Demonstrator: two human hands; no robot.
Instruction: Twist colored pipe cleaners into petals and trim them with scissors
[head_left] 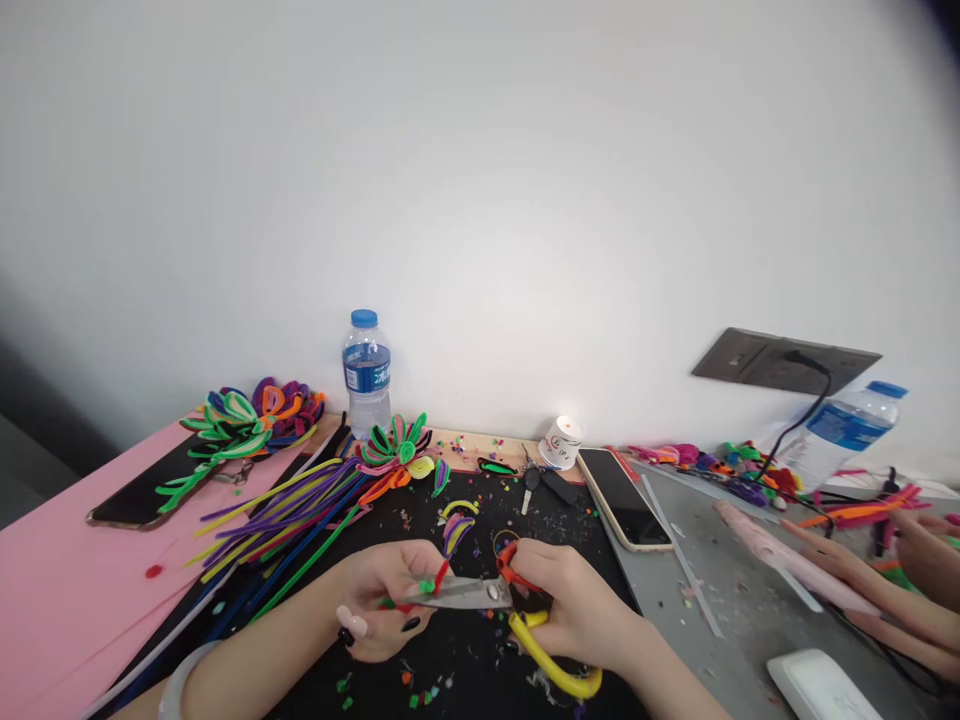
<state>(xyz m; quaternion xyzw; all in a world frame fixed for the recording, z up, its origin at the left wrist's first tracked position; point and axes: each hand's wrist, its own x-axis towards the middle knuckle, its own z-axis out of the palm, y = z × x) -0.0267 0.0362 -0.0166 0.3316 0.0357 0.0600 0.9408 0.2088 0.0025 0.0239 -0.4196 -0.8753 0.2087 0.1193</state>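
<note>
My right hand [574, 605] grips scissors [472, 594] by their orange and yellow handles, the blades pointing left. Pinched in my left hand [386, 595] is a short red pipe cleaner [441, 576]. A bit of green fuzz [427, 586] shows at the blades, which reach to my left fingers. Just beyond the blades lies a purple, yellow and white pipe-cleaner petal [457, 535], with a yellow curved piece [459, 508] behind it. A pipe-cleaner flower [397, 445] in green and pink rests farther back, beside a bundle of loose pipe cleaners [281, 510].
A water bottle [367, 375] stands by the wall, left of a paper cup [561, 442], keys [529, 485] and a phone [626, 500]. More finished flowers [277, 405] lie over another phone [142, 490]. At right, another person's hands [885, 585] are near a pink glue gun [780, 555].
</note>
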